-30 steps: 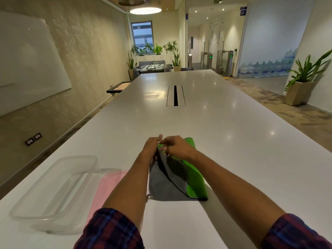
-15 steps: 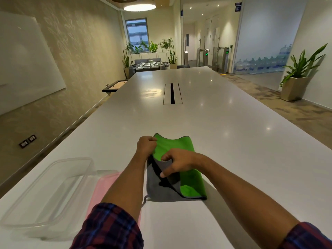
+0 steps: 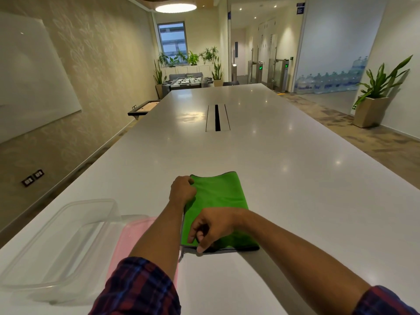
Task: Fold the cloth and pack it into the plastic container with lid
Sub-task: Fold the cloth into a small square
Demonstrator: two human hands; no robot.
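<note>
Long white table [image 3: 284, 178], clear plastic container [image 3: 59, 242] at its near-left corner, green cloth [image 3: 218, 196] folded flat near the near edge — soft, light, best taken by corners — left hand [image 3: 183, 189] pinching far-left corner, right hand [image 3: 211, 230] pinching near edge.

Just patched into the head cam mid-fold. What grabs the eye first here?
The bright green cloth, lying flat on the white table dead centre. The left hand pinches its far left corner and the right hand pinches its near edge. At lower left sits a clear container, open and with nothing in it, with a pink lid beside it, partly hidden by the left arm.
</note>
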